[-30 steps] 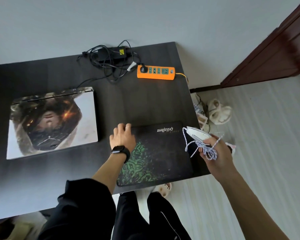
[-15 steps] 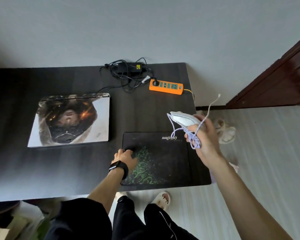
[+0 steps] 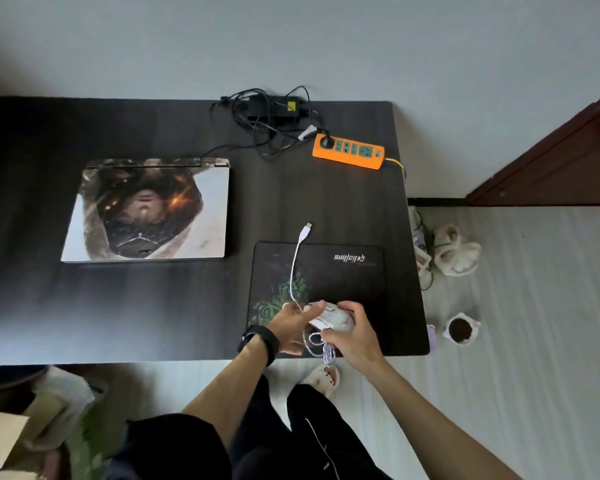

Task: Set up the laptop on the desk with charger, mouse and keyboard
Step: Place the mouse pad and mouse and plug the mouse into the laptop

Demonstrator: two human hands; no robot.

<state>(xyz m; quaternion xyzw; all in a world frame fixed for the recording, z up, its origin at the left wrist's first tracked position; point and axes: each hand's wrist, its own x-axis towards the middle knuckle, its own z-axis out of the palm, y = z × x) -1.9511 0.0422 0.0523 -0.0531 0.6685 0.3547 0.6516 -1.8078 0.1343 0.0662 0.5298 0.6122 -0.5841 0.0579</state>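
Note:
A closed laptop (image 3: 146,209) with a picture on its lid lies on the dark desk (image 3: 49,306). The black charger brick (image 3: 284,107) with tangled cables sits at the desk's back edge. A black and green mouse pad (image 3: 354,282) lies at the front right. Over its near edge my right hand (image 3: 350,336) grips a white mouse (image 3: 333,317). My left hand (image 3: 293,323) touches the mouse and its braided cable (image 3: 293,271). The cable's USB plug (image 3: 306,231) points away over the desk. No keyboard is in view.
An orange power strip (image 3: 349,154) lies at the back right with one plug in it. On the floor to the right are slippers (image 3: 456,251) and a small cup (image 3: 460,330). A cardboard box (image 3: 0,441) stands at the lower left. A wooden door (image 3: 568,161) is at right.
My right hand has brought the mouse down from the right onto the pad's near edge. My left hand left the pad and joined it on the mouse. The cable has partly uncoiled.

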